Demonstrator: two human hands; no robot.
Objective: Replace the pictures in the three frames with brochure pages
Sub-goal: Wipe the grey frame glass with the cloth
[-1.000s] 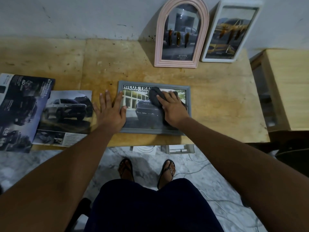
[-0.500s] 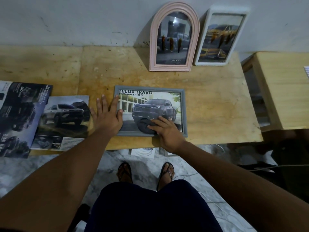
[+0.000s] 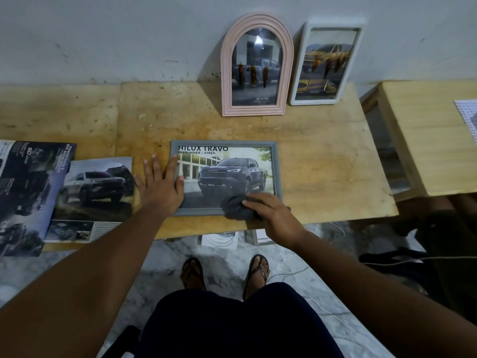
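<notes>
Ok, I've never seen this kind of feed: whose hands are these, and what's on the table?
There is no machine: these are a person's two bare hands, filmed by one wide camera worn on the head, looking down. On the wooden table lies a grey frame, flat, with a truck brochure page in it. The left hand rests flat on its left edge; the right hand holds a dark cloth on its lower right part. A pink arched frame and a white frame lean on the wall behind. Loose brochure pages lie at the left.

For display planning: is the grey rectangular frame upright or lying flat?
Lying flat: the grey rectangular frame rests face-up on the wooden table.
</notes>
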